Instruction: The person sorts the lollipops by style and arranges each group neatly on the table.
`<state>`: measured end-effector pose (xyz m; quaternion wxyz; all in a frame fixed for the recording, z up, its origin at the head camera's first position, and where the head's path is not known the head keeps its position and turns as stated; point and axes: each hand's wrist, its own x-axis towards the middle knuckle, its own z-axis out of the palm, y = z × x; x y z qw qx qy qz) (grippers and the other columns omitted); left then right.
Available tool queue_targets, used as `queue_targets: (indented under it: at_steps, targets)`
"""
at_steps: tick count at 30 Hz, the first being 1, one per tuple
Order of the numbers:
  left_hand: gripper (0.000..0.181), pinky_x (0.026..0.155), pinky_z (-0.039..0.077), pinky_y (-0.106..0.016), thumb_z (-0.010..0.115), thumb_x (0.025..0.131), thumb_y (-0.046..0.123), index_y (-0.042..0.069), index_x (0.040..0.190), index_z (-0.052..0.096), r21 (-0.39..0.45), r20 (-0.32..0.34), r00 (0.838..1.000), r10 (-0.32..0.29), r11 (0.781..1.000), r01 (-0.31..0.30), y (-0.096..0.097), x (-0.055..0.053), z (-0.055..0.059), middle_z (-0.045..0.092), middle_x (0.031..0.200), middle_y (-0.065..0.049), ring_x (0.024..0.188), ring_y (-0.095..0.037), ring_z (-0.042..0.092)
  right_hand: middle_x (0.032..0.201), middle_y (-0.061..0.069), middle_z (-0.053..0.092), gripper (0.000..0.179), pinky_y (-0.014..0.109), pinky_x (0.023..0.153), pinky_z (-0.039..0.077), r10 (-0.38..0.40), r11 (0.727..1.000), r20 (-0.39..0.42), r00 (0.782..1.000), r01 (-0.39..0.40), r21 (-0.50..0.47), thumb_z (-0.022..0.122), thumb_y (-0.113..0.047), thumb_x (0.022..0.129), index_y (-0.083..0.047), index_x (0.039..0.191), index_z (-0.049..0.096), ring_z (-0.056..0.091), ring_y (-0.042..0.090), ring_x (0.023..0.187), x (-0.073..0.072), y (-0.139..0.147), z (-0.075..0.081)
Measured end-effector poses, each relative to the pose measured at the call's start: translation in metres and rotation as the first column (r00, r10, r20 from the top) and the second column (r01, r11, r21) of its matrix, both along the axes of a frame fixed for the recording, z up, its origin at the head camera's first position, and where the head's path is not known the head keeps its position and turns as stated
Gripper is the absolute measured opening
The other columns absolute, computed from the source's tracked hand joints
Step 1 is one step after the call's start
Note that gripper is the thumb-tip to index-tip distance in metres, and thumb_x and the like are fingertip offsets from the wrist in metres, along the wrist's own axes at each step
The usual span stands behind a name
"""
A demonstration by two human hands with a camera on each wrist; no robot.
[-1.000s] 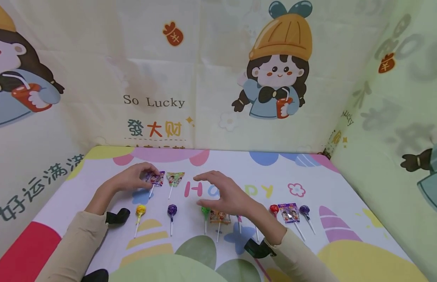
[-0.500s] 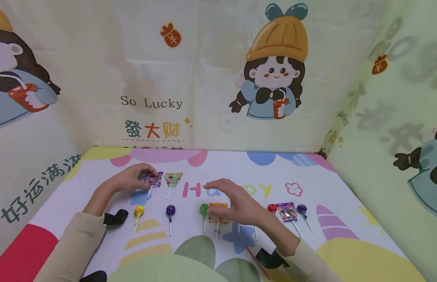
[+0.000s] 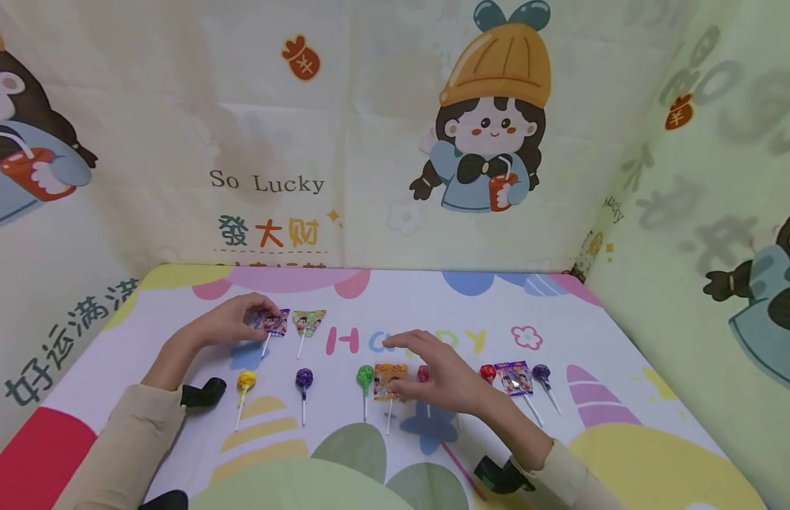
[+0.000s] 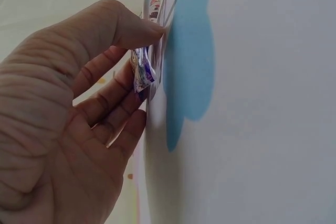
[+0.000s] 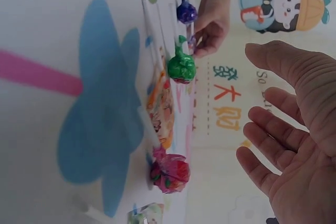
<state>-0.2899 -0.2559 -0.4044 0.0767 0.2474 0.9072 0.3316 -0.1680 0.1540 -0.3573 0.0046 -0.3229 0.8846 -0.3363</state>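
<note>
Cream backdrop [image 3: 382, 71] behind, all cartoons, bright patterned table [image 3: 401, 306] below, and here's the right grip [image 3: 457, 380], spread wide, empty, near the orange lollipop [image 3: 385, 375]; the left grip [image 3: 225, 322] pinches the purple lollipop [image 3: 278, 322], flat, shiny, white-sticked, just left of the green lollipop [image 3: 308, 321].

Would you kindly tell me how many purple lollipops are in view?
4: one flat lollipop in the left hand; one round lollipop nearer the person; another flat lollipop and another round lollipop at right. The right hand may hide more.
</note>
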Motion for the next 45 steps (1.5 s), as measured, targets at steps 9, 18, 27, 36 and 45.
queue_targets:
  at_steps: [9, 18, 27, 36, 45]
  targets:
    - [0.038, 0.110, 0.041, -0.061, 0.081, 0.084, 0.006, 0.007, 0.119, 0.066, 0.015, -0.011, 1.000, 0.001, 1.000, -0.001, 0.002, -0.001, 0.002, 0.064, 0.125, -0.013, 0.119, -0.034, 0.055, 0.143, -0.003, 0.057, 0.058, 0.057, 0.108, 0.046, -0.010, 1.000, 0.037, 0.999, 0.009, 0.017, 0.081, -0.031, 0.089, -0.017, 0.141, 0.058, 0.050, 0.023, 0.136, 0.002, 0.005, -0.006]
    - [0.039, 0.110, 0.041, -0.062, 0.081, 0.084, 0.007, 0.008, 0.120, 0.066, 0.011, 0.014, 1.000, 0.013, 1.000, -0.013, 0.002, 0.000, 0.001, 0.064, 0.127, -0.013, 0.121, -0.035, 0.054, 0.142, -0.005, 0.058, 0.058, 0.055, 0.109, 0.046, 0.005, 1.000, 0.073, 0.997, -0.008, 0.030, 0.082, -0.028, 0.089, -0.016, 0.140, 0.058, 0.051, 0.021, 0.136, 0.000, 0.006, -0.015]
    - [0.039, 0.111, 0.040, -0.062, 0.082, 0.084, 0.009, 0.006, 0.120, 0.065, 0.018, 0.021, 1.000, 0.000, 1.000, 0.000, 0.001, 0.000, 0.000, 0.064, 0.127, -0.014, 0.121, -0.035, 0.054, 0.142, 0.001, 0.058, 0.059, 0.057, 0.109, 0.045, 0.008, 0.996, 0.100, 0.995, -0.017, 0.091, 0.082, -0.027, 0.088, -0.014, 0.141, 0.059, 0.051, 0.025, 0.135, -0.003, 0.008, -0.020]
    - [0.039, 0.111, 0.040, -0.062, 0.082, 0.085, 0.009, 0.007, 0.120, 0.065, 0.019, 0.022, 1.000, 0.004, 1.000, -0.004, -0.001, 0.000, -0.001, 0.063, 0.127, -0.014, 0.121, -0.035, 0.053, 0.143, 0.002, 0.056, 0.061, 0.054, 0.109, 0.046, 0.023, 0.988, 0.108, 0.994, -0.039, 0.152, 0.083, -0.030, 0.087, -0.016, 0.141, 0.058, 0.052, 0.024, 0.133, -0.009, 0.007, -0.029]
    - [0.038, 0.110, 0.041, -0.061, 0.081, 0.085, 0.008, 0.006, 0.120, 0.066, 0.031, 0.017, 1.000, 0.006, 1.000, -0.006, -0.003, 0.000, -0.002, 0.064, 0.126, -0.014, 0.120, -0.034, 0.054, 0.139, 0.003, 0.059, 0.058, 0.049, 0.109, 0.047, 0.050, 0.976, 0.077, 0.996, -0.065, 0.208, 0.083, -0.030, 0.087, -0.012, 0.138, 0.060, 0.054, 0.024, 0.129, -0.015, 0.004, -0.031]
